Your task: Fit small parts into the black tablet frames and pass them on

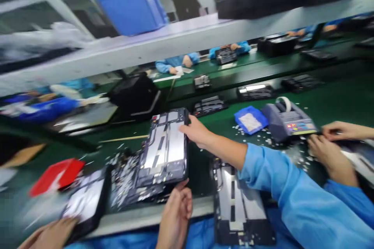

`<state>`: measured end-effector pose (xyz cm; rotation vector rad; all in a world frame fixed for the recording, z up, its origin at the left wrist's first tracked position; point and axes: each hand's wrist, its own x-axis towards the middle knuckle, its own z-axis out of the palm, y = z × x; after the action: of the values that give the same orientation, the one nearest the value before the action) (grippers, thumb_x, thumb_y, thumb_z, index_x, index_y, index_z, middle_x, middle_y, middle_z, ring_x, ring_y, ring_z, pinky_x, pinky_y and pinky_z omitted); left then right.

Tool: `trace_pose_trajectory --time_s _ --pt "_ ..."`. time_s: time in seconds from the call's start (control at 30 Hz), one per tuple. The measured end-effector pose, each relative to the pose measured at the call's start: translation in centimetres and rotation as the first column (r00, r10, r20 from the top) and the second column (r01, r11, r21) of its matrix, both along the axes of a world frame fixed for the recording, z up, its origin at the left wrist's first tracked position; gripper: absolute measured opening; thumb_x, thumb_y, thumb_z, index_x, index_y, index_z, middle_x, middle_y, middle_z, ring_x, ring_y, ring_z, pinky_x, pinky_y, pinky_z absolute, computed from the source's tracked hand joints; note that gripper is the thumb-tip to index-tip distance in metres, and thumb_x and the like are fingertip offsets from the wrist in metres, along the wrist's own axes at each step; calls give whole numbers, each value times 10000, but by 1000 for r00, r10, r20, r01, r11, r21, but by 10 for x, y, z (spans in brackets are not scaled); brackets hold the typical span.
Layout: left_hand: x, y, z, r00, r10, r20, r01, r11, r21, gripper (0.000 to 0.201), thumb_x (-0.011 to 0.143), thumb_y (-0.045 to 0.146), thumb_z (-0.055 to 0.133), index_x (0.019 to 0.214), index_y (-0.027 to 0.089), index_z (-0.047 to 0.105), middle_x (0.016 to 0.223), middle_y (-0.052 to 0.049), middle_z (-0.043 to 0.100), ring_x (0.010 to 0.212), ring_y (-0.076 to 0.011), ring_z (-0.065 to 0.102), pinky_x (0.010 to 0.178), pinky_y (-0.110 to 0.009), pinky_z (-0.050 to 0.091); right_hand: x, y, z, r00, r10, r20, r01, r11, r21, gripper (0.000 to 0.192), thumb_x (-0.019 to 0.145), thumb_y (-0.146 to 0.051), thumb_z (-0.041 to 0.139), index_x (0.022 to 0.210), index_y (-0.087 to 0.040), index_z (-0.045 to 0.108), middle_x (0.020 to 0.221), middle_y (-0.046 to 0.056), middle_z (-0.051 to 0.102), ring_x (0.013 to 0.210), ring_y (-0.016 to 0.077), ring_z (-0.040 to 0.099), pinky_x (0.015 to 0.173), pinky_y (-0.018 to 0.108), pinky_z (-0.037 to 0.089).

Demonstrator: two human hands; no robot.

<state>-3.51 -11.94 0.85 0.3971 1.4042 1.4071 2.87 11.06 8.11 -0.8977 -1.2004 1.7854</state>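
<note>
I see the green surface (336, 101) running across the view, under a grey shelf (181, 37). The frame is blurred, so fine detail is lost.

The dark panel (165, 148) with its silvery metal back lies tilted on a heap of similar parts, between my two hands. My right hand (198, 132) reaches in from the right on a blue sleeve and is clamped on the panel's far right corner, fingers over the edge. My left hand (175, 212) comes up from below, fingers held together against the panel's near right corner — I cannot tell whether it actually grips. A second panel (236, 202) lies flat just under my right forearm, to the right of my left hand.

Containers: a big blue bin (131, 9) sits on the shelf, well beyond both hands, its inside hidden. A small blue tray (251, 120) lies beyond my right forearm and holds pale small pieces — more of them are scattered on the surface around it. Just right of the tray stands a grey tape dispenser (288, 122), with a co-worker's hands (330, 155) beside it.

Far to the left of my left hand, another hand (49, 233) holds a dark tablet-like piece (84, 202), near a red object (57, 175).
</note>
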Motion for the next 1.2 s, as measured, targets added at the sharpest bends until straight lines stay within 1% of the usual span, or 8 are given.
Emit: trace_pose_trajectory --time_s 0.1,0.23,0.43,0.67,0.9,1.0,1.1,1.2 --pt "-9 -21 2 999 44 -16 -44 999 24 634 739 609 844 1173 178 681 765 5 603 557 -95 488 465 -213 358 -54 -8 -7 993 80 88 -77 996 -33 376 854 -179 662 1216 -208 563 914 6 700 729 175 670 615 281 566" --pt "-9 -28 -2 996 -4 -94 2 1000 -24 677 648 658 877 1105 185 715 760 -11 617 574 -105 484 510 -234 364 -82 -26 -15 936 194 294 -215 976 40 383 818 -257 748 1174 -191 623 845 4 712 708 187 685 629 290 575" --pt "-31 -26 -25 895 -237 -377 228 971 -70 605 758 662 782 1142 200 721 827 -36 655 640 -151 557 572 -265 442 -9 -6 -9 725 156 671 -482 810 333 244 831 -378 773 970 -178 759 757 46 750 790 239 730 766 316 565" --pt "-8 57 -24 518 -234 -823 396 918 -11 405 925 424 576 1227 187 708 1100 -116 680 877 -234 666 783 -364 560 174 -9 -27 610 -280 741 -223 837 500 264 968 -248 568 1129 -223 776 1165 62 774 1096 239 705 974 347 514" --pt "29 128 -11 -32 -183 -983 602 781 -165 366 967 179 512 1258 234 727 1086 -110 696 962 -270 638 876 -436 558 211 -67 -91 498 -447 743 -198 775 600 317 968 -239 569 1236 -181 728 1174 122 709 1132 272 644 1032 419 488" --pt "30 113 4 -113 -105 -988 630 762 -153 373 972 154 514 1279 229 713 1065 -105 709 920 -252 647 827 -400 573 208 -75 -93 519 -472 712 -174 758 629 301 968 -223 548 1197 -193 742 1176 122 705 1098 281 638 1000 440 500" --pt "6 67 30 -35 86 -996 633 773 44 363 967 161 558 1298 238 684 1103 -82 714 1015 -221 664 908 -354 564 203 -74 -81 601 -432 673 -149 766 625 312 974 -237 524 1195 -201 741 1182 118 723 1115 287 647 1005 449 504" --pt "-49 22 55 -26 383 -923 191 909 371 327 901 210 671 1223 246 716 1146 -63 720 1115 -246 654 1070 -415 493 178 -67 -63 757 -170 631 -228 836 499 347 957 -267 550 1254 -219 723 1194 98 745 1081 262 691 1000 426 526"
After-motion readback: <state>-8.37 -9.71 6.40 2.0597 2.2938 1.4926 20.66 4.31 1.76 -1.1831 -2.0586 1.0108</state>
